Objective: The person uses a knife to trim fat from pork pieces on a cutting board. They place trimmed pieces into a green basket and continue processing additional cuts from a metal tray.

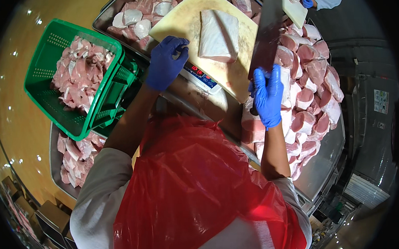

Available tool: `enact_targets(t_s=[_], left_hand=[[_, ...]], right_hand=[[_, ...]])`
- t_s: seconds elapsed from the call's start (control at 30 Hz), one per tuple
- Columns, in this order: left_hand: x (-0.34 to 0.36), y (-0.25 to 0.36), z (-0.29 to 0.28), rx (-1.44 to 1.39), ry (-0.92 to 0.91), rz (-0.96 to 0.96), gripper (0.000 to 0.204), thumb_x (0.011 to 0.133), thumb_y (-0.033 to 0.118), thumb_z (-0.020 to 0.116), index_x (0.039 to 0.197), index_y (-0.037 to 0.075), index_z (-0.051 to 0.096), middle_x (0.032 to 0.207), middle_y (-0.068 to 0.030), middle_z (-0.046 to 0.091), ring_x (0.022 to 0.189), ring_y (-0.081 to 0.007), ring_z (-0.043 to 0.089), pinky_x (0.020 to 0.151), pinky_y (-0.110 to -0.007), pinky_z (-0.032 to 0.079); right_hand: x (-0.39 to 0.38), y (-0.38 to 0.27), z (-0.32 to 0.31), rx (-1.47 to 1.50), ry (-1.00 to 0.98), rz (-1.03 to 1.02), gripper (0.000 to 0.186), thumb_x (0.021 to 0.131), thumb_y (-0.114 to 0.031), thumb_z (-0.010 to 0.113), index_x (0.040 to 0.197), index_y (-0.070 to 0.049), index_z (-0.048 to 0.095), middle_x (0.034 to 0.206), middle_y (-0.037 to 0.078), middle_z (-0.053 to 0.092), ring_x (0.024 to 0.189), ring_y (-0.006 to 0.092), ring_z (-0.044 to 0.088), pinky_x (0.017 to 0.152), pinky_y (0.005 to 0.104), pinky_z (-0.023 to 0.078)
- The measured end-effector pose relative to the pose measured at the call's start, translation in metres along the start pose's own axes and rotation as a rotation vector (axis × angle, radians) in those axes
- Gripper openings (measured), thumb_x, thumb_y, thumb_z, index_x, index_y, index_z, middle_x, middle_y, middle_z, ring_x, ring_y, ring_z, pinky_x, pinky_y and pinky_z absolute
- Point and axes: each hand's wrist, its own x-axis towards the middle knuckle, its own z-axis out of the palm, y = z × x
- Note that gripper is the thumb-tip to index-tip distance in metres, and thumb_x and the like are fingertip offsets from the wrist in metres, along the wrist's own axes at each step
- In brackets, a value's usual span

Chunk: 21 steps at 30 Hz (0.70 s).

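Note:
A large wide-bladed knife (pixel 266 36) is in my right hand (pixel 268 94), its dark blade pointing away from me over the right edge of the cutting board (pixel 186 28). The hand wears a blue glove, and its fingers partly hide the handle. On the worn, cream-coloured board lies a squared block of pork (pixel 219 36) with a pale fat layer facing up. My left hand (pixel 166 63), also gloved in blue, hovers at the board's near left edge. Its fingers are loosely curled, thumb apart from them, and nothing shows between them. Beside it, a digital scale (pixel 201 78) pokes out from under the board.
To the left stands a green basket (pixel 81 129) of pork trimmings, above a metal bin (pixel 57 174) of more meat. Another tub (pixel 107 14) of pieces sits behind the board. Pork chunks (pixel 305 100) are piled high on the right. A co-worker's gloved hand (pixel 307 2) appears at the far right.

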Motion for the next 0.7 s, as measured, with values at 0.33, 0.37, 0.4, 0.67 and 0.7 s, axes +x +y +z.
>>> enact_targets(t_s=[0.33,0.37,0.4,0.67,0.7], left_hand=[[0.004,-0.006,0.047,0.001,-0.131,0.050,0.031,0.078,0.013,0.078,0.108,0.007,0.070,0.098,-0.0110,0.068,0.085,-0.0259,0.068,0.078,-0.036,0.055],[0.010,-0.006,0.047,-0.046,-0.123,-0.090,0.029,0.078,0.013,0.078,0.105,0.009,0.070,0.096,-0.0109,0.070,0.085,-0.0271,0.070,0.077,-0.036,0.056],[0.015,-0.013,0.047,-0.028,-0.073,0.007,0.026,0.078,0.012,0.077,0.103,0.009,0.069,0.094,-0.0114,0.069,0.082,-0.0295,0.069,0.075,-0.038,0.055],[0.001,-0.016,0.040,-0.068,-0.010,0.196,0.020,0.079,0.008,0.073,0.097,0.010,0.066,0.088,-0.0128,0.067,0.081,-0.0342,0.066,0.072,-0.043,0.054],[0.001,-0.012,0.042,-0.083,0.041,0.191,0.019,0.079,0.007,0.073,0.096,0.010,0.066,0.087,-0.0126,0.067,0.081,-0.0338,0.066,0.072,-0.043,0.054]], right_hand=[[0.004,0.008,0.031,-0.071,-0.104,-0.086,0.032,0.100,-0.010,0.058,0.126,0.003,0.046,0.076,0.017,0.066,0.061,0.0297,0.063,0.059,0.0375,0.049],[0.003,0.006,0.033,-0.100,-0.120,-0.078,0.031,0.100,-0.010,0.057,0.125,0.003,0.046,0.079,0.019,0.067,0.066,0.0329,0.065,0.061,0.0388,0.050],[0.002,0.005,0.035,-0.129,-0.136,-0.070,0.030,0.100,-0.010,0.057,0.125,0.003,0.045,0.083,0.021,0.068,0.071,0.0362,0.068,0.064,0.0401,0.051],[-0.010,0.030,0.045,-0.286,-0.109,-0.093,0.024,0.099,-0.009,0.055,0.118,0.001,0.045,0.089,0.030,0.066,0.081,0.0501,0.064,0.065,0.0511,0.050],[-0.009,0.030,0.050,-0.325,-0.112,-0.110,0.024,0.099,-0.009,0.055,0.118,0.001,0.045,0.089,0.030,0.066,0.080,0.0507,0.063,0.065,0.0527,0.050]])
